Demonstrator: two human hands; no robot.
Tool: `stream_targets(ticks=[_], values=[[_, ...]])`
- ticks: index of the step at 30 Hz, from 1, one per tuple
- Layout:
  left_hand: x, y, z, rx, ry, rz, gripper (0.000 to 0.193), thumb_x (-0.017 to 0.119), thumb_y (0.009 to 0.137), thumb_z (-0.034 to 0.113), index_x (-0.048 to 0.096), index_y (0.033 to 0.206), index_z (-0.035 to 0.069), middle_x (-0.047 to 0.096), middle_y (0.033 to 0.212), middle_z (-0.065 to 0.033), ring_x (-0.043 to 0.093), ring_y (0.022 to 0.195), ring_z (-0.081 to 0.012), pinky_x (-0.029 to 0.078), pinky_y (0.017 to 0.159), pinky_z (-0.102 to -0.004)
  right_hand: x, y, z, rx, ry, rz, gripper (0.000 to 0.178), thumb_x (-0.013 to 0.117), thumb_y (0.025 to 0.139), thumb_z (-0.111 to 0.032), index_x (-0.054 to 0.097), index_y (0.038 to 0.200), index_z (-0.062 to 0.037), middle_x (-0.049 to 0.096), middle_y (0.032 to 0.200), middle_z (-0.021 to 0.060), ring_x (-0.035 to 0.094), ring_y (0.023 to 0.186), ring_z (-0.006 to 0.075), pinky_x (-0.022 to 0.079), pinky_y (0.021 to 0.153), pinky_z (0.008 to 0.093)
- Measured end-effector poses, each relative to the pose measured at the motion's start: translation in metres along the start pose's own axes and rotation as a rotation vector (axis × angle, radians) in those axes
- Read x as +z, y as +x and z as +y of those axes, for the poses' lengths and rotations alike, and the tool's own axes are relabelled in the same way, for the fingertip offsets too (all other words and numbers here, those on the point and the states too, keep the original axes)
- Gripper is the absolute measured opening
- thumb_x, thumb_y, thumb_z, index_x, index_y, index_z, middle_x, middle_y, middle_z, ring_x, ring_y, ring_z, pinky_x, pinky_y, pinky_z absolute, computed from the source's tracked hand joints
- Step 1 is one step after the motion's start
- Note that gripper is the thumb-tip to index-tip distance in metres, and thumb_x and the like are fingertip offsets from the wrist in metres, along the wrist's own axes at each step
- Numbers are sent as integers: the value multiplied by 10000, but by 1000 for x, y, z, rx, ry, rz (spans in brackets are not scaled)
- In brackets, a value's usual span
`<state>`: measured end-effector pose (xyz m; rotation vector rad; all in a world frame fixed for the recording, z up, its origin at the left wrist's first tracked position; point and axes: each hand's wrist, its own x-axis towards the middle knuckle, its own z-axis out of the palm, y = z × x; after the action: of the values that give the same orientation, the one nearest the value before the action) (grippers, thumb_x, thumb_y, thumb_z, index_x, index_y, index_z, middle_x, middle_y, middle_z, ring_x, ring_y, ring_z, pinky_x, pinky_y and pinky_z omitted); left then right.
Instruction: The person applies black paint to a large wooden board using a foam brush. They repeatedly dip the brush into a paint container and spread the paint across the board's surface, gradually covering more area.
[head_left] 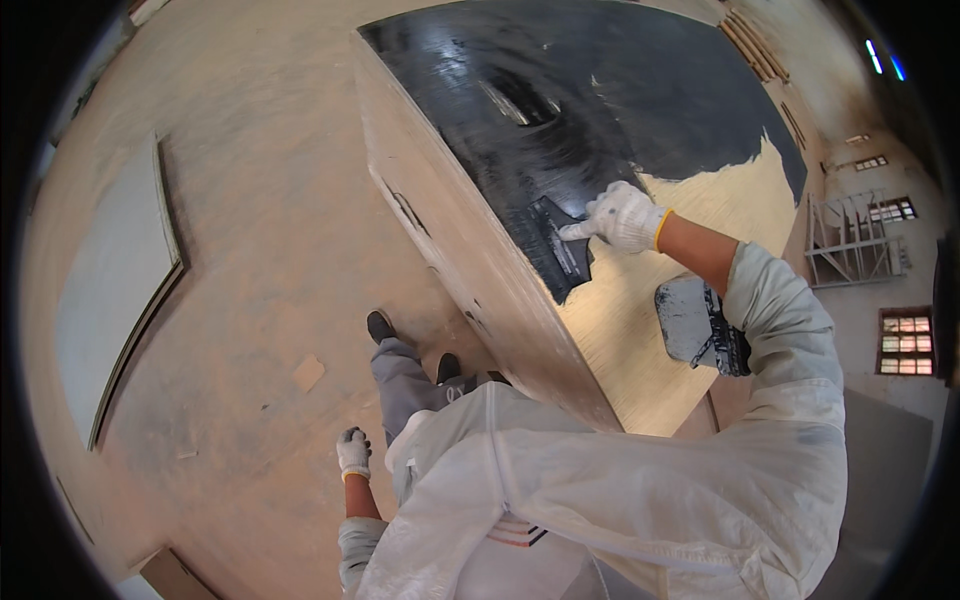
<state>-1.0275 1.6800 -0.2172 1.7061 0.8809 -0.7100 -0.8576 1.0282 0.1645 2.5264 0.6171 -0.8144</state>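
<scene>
My right hand (625,217), in a white knit glove with a yellow cuff, grips a black scraper (565,245) with a wide, flat blade. The blade rests on a wet black coating (640,95) that covers the far part of a large wooden panel (640,370). Pale bare wood shows on the near part, with a ragged edge between the two. Close to my right forearm stands a grey plastic container (685,318) smeared with black. My left hand (354,452), also gloved, hangs low at my side, away from the panel, its fingers curled with nothing visible in them.
The panel tops a thick stack with pale sides (480,230). On the floor at left lies a grey board (120,290), and a small tan scrap (310,372) is near my feet. A metal frame (850,240) and long wooden poles (752,45) are at the right.
</scene>
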Motion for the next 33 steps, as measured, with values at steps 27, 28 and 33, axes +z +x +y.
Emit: stream_targets(ticks=[27, 28, 33], values=[[27, 22, 139, 320, 164, -190, 290, 634, 1028, 150, 686, 1265, -8, 748, 1041, -89, 709, 809, -162, 590, 701, -301, -64, 14, 40, 538, 242, 200, 633, 554, 945, -70, 648, 1482, -391, 768, 1252, 125, 751, 1086, 345, 614, 925, 439], [38, 26, 158, 482, 212, -195, 286, 642, 1023, 156, 696, 1253, -5, 759, 1048, -111, 724, 844, -190, 594, 747, -321, -68, 6, 27, 596, 328, 232, 625, 561, 934, -82, 654, 1478, -374, 760, 1271, 130, 744, 1104, 351, 608, 933, 444], [136, -39, 309, 1077, 445, -331, 270, 661, 1007, 171, 726, 1236, 44, 774, 1122, -213, 767, 1039, -348, 594, 916, -409, 34, -11, -68, 785, 1121, 568, 723, 608, 890, -128, 513, 1603, -191, 617, 1525, 171, 598, 1395, 344, 466, 1179, 405]])
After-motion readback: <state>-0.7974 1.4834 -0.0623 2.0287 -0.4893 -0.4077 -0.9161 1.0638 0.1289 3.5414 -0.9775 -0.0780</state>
